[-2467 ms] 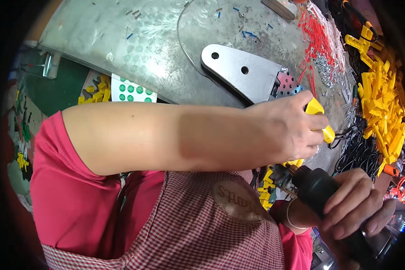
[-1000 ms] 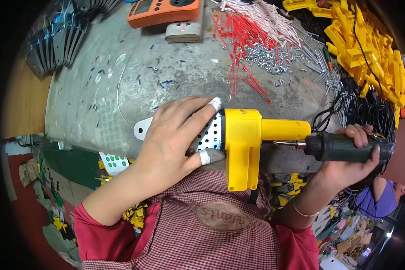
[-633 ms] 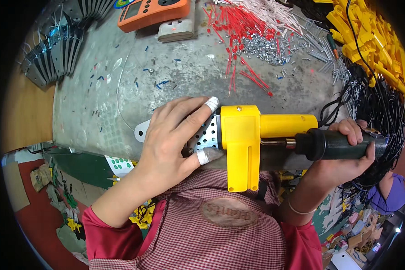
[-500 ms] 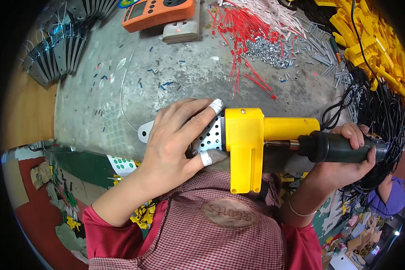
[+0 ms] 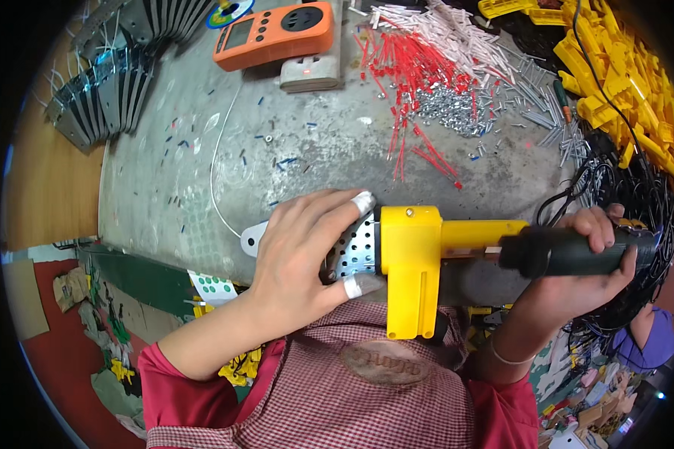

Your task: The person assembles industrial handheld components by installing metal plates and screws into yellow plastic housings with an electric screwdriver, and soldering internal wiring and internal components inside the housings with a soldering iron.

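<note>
Yellow plastic housing with a straight side handle: right here in front of me at the worktop's near edge, handle pointing right, lower leg reaching out past the edge toward my checked apron.
Silver perforated metal piece: butted up against the housing's left side, with a flat grey plate with a rounded, holed end poking out beyond my knuckles.
Left hand: spread over the perforated piece, thumb and a finger straddling it, both tips wrapped in white.
Right hand: wrapped round a dark green-and-black cylindrical driver, held about level, nose aimed left alongside the handle.
Driver nose: blurred; whether the bit meets anything in the housing, I cannot tell.
Lining up: I'd say run the driver parallel to the handle and push straight; a tilt could make it slip.
Bracing: left palm should bear down firmly, since the overhanging leg could let the piece twist.
Grey metal worktop: red-headed wire leads and small silver nuts lie well clear of the driver.
</note>
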Demonstrator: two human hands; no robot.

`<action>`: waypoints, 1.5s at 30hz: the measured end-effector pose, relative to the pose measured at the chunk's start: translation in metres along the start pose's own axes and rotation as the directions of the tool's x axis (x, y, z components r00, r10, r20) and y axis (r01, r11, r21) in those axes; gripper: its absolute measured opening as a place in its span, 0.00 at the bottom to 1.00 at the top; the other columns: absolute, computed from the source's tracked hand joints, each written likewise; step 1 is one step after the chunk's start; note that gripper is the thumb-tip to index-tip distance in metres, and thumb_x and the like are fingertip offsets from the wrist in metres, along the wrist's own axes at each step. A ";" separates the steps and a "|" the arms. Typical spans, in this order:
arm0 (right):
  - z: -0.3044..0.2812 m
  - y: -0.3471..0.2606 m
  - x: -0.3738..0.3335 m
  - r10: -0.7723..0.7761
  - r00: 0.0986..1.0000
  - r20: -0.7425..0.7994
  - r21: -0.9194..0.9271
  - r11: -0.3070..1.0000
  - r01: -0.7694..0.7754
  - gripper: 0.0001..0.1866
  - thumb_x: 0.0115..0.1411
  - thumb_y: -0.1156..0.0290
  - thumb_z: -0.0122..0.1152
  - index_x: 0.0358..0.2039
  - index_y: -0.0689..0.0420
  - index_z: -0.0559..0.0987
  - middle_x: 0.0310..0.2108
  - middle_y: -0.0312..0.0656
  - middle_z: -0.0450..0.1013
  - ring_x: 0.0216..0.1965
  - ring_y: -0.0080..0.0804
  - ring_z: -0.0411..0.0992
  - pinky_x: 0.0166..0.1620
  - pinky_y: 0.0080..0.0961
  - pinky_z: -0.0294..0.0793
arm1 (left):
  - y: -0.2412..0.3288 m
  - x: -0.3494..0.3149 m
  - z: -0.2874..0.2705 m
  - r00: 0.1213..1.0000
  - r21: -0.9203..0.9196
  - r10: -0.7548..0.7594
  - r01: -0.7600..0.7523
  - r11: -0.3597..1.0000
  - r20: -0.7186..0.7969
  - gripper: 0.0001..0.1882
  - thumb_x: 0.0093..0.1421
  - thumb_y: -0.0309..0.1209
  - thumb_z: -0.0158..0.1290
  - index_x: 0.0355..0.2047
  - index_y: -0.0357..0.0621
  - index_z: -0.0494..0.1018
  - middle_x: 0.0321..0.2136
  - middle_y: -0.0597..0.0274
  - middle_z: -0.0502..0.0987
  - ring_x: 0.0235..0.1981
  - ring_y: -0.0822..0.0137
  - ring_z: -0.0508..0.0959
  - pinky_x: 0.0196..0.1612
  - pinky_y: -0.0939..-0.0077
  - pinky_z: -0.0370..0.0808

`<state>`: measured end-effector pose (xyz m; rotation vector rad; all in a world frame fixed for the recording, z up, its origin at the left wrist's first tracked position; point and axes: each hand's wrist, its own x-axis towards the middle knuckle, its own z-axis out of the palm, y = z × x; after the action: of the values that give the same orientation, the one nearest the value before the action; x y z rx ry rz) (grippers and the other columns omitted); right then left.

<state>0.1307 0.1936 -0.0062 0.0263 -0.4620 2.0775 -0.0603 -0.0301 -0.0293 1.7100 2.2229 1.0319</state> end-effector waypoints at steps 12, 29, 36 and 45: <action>-0.006 0.014 0.019 -0.025 0.998 -0.050 -0.068 0.997 0.021 0.19 0.61 0.57 0.51 0.42 0.61 0.66 0.27 0.35 0.60 0.31 0.25 0.62 0.46 0.30 0.69 | 0.001 0.005 0.002 1.000 -0.001 -0.024 0.024 1.000 -0.013 0.32 0.45 0.43 0.64 0.48 0.40 0.71 0.51 0.55 0.74 0.50 0.51 0.73 0.50 0.59 0.66; -0.005 0.016 0.013 -0.060 0.986 -0.157 -0.159 0.987 0.035 0.22 0.63 0.56 0.48 0.48 0.62 0.64 0.28 0.35 0.59 0.30 0.23 0.62 0.46 0.28 0.69 | -0.044 0.123 -0.001 0.977 0.540 0.191 -0.212 0.814 0.097 0.10 0.47 0.26 0.55 0.32 0.41 0.74 0.30 0.59 0.72 0.38 0.59 0.74 0.39 0.65 0.73; -0.006 0.015 0.015 -0.046 0.988 -0.145 -0.113 0.993 0.030 0.21 0.63 0.59 0.50 0.48 0.63 0.63 0.30 0.36 0.60 0.31 0.25 0.63 0.48 0.30 0.68 | -0.029 0.152 0.004 0.876 0.710 0.213 -0.476 0.520 0.432 0.05 0.51 0.31 0.52 0.23 0.45 0.75 0.29 0.62 0.73 0.37 0.65 0.75 0.35 0.71 0.71; -0.012 0.010 0.013 -0.023 0.994 -0.104 -0.117 0.993 0.011 0.20 0.61 0.63 0.52 0.47 0.63 0.62 0.31 0.36 0.59 0.34 0.26 0.62 0.50 0.32 0.65 | -0.004 0.062 -0.036 0.997 0.167 0.030 -0.043 0.985 0.078 0.10 0.42 0.27 0.60 0.25 0.41 0.70 0.29 0.56 0.70 0.32 0.53 0.73 0.33 0.63 0.70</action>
<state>0.1171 0.2040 -0.0181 -0.1464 -0.5154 2.0210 -0.1031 0.0096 0.0126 1.8311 2.2975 0.7920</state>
